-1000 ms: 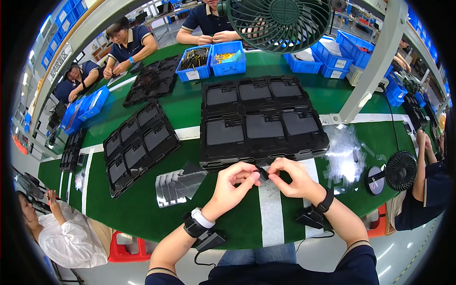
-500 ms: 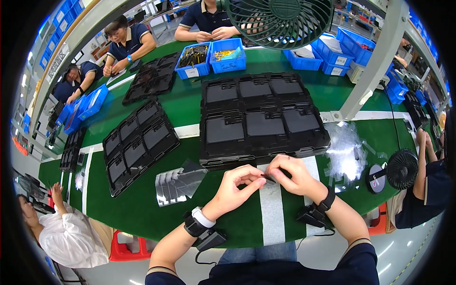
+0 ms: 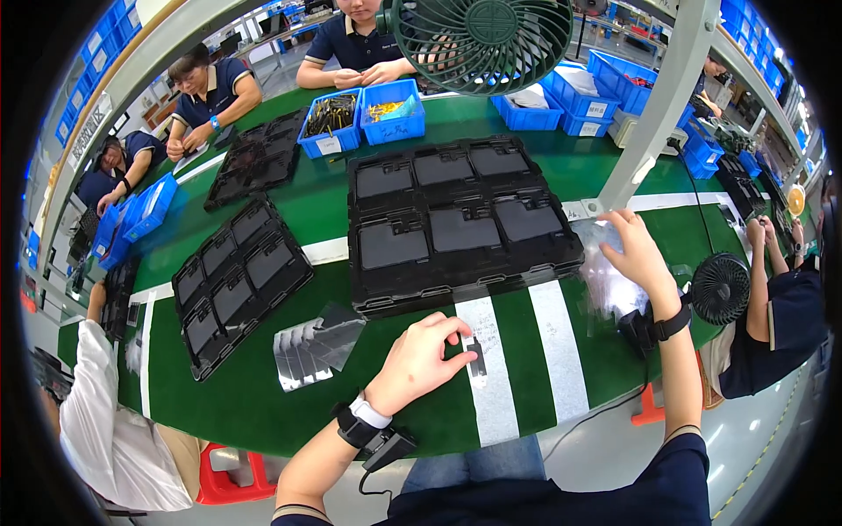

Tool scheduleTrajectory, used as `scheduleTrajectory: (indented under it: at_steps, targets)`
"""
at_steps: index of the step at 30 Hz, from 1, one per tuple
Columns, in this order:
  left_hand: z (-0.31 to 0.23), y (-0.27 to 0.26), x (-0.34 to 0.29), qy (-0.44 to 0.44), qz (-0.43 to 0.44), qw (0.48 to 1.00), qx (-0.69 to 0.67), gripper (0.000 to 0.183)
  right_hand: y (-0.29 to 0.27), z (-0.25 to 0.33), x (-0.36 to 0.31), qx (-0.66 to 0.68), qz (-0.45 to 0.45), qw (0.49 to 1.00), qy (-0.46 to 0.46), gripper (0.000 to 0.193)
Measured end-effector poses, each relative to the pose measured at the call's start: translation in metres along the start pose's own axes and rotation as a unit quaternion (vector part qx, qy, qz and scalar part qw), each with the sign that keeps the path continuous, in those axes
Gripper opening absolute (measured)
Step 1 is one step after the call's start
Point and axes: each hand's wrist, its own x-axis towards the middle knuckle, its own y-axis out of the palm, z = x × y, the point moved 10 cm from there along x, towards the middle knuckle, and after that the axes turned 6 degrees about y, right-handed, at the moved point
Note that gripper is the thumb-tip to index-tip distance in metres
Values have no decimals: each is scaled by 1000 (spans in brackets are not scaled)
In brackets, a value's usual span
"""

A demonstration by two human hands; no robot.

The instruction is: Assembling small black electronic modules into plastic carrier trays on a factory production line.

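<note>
The left hand (image 3: 421, 359) pinches a small dark flat part (image 3: 474, 358) between thumb and fingertips, holding it just above a white stripe (image 3: 487, 386) painted on the green work table (image 3: 263, 394). The other fingers curl narrowly inward. A black wrist strap with a small box (image 3: 373, 434) sits on that forearm.

The right hand (image 3: 638, 254) is stretched out to the right, fingers loosely spread and resting on a heap of clear plastic bags (image 3: 610, 280) that lies on the table just beside the trays. Whether the fingers have closed on a bag cannot be told. A black band (image 3: 671, 324) circles this wrist too.

Between the two hands and just beyond them stands a stack of black moulded plastic trays (image 3: 460, 228), each with rectangular pockets holding dark grey flat panels. To the left of the left hand lies a fanned pile of shiny grey sheets (image 3: 311, 346), and further left another black compartment tray (image 3: 237, 280) sits at an angle. Near the right wrist stands a small black desk fan (image 3: 719, 287). At the far side of the table are blue plastic bins (image 3: 364, 114) with small parts, a large green fan (image 3: 482, 39), and other people seated at work.
</note>
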Motion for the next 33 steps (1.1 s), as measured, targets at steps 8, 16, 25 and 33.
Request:
scheduleTrajectory:
  at_steps: [8,16,25,33]
  targets:
    - [-9,8,-3,60,42,997,14,22,47,48,36,-5,31,999,-29,45]
    - [-9,-6,2,66,-50,995,-55,16,34,63,38,90,-28,994,-59,31]
    - [-29,-50,-5,154,-209,963,-71,34,28,168,-21,289,87,939,-164,18]
    - [-8,-34,4,62,-147,985,-61,20,61,164,-34,382,98,911,-117,20]
